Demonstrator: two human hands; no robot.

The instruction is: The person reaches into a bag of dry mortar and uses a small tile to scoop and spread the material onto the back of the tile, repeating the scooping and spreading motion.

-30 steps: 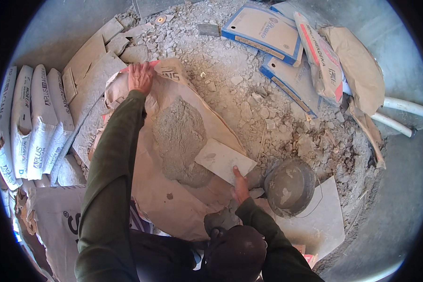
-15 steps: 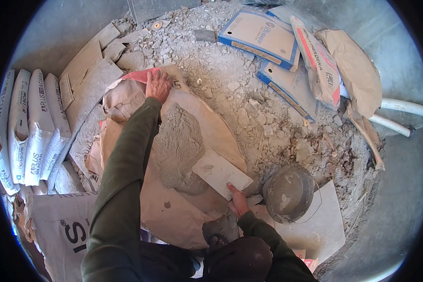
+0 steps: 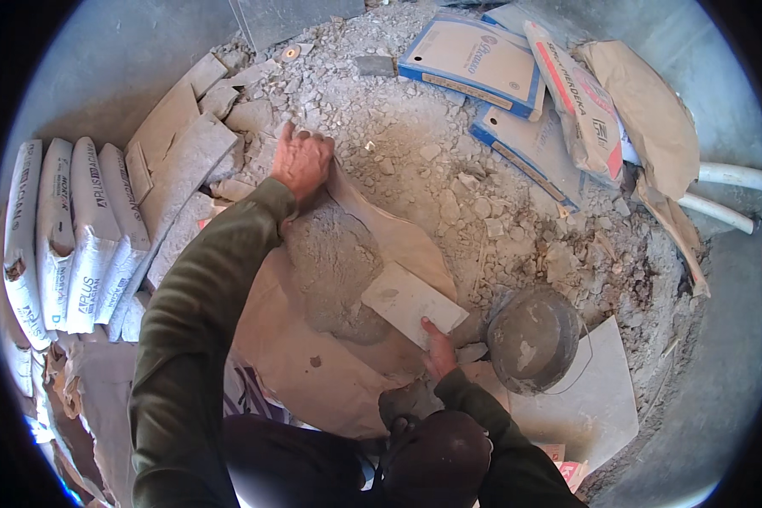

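1. Nearest: dark-trousered knee (image 3: 436, 457), between the two forearms.
2. Right forearm short in view, entering from lower edge, angled up-left. Right hand (image 3: 439, 350) clamped on the near right corner of a pale flat plate (image 3: 406, 298), thumb on the upper face; fingers beneath hidden.
3. Plate tilted in plan, its left end touching a heap of grey powder (image 3: 334, 262) on an opened paper bag (image 3: 300, 368).
4. Just right of the right hand: round grey-crusted bucket (image 3: 533, 339), wire handle over a pale slab (image 3: 605, 398).
5. Left arm extended far forward, wrist bent. Left hand (image 3: 303, 161) beyond the heap, knuckles up, fingers curled closed on the bag's far edge. Hands well apart.
6. Left side: upright white sacks (image 3: 93, 245) in a row.
7. Farthest: rubble (image 3: 415, 127), flat blue-edged boxes (image 3: 474, 63).
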